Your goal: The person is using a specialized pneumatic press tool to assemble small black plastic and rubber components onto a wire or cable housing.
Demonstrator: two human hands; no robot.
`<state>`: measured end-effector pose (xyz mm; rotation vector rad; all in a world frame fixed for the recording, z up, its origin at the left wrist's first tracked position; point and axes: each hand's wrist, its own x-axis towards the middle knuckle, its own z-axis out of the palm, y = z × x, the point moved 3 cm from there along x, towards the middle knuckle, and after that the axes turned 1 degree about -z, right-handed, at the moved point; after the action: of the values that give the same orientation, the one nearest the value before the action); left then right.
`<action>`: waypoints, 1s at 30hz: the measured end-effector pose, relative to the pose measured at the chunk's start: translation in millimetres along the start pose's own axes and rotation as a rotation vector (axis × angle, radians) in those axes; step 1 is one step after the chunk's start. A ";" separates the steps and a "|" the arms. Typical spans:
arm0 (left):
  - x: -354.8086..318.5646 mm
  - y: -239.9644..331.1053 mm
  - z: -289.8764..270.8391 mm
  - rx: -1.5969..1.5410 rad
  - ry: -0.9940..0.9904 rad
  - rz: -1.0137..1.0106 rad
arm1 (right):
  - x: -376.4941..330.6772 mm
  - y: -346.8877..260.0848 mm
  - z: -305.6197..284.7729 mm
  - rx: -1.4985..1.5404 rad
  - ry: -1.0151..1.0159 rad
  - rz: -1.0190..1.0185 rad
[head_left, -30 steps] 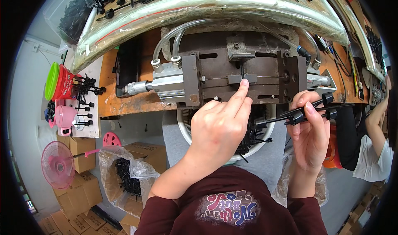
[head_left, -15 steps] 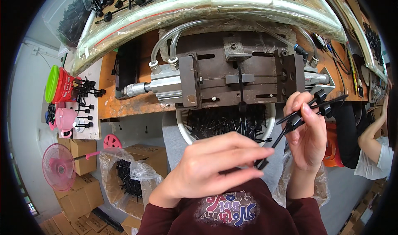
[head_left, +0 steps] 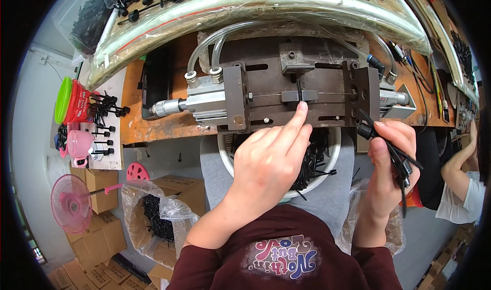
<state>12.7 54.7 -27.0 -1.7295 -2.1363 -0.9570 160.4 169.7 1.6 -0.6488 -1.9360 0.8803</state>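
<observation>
My left hand (head_left: 271, 154) reaches up to the bench fixture, its index finger stretched out and the other fingers bent. The index fingertip touches, or lies right at, a thin black plastic stick-like part (head_left: 300, 88) between two small grey jaws (head_left: 290, 96). My thumb and the lower end of that part are hidden. At the right, my right hand (head_left: 391, 162) is closed around several black stick-like parts (head_left: 401, 168) with knobbed heads. Their ends point different ways, one of them toward the fixture's right block. Below the fixture, a white-rimmed basket (head_left: 333, 162) holds many such parts.
Silver cylinders (head_left: 207, 103) with clear air tubes (head_left: 204, 47) flank the dark metal fixture plate (head_left: 266, 49). A plastic-wrapped shelf edge (head_left: 266, 6) crosses behind. A pink fan (head_left: 71, 203) and a lined carton (head_left: 134, 198) stand left. Another person's arm (head_left: 460, 157) shows far right.
My left hand has moved up and forward from beside my right hand to the fixture, covering the hanging part's lower end. My right hand has shifted slightly right and lower, turning its black parts.
</observation>
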 end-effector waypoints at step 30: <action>-1.1 2.9 -6.8 -0.108 0.022 -0.020 | -13.9 9.8 20.7 0.409 -0.079 0.199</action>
<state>14.2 49.9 -21.5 -1.7406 -2.1281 -1.1112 149.7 159.0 -20.5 -0.5711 -1.7042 1.3989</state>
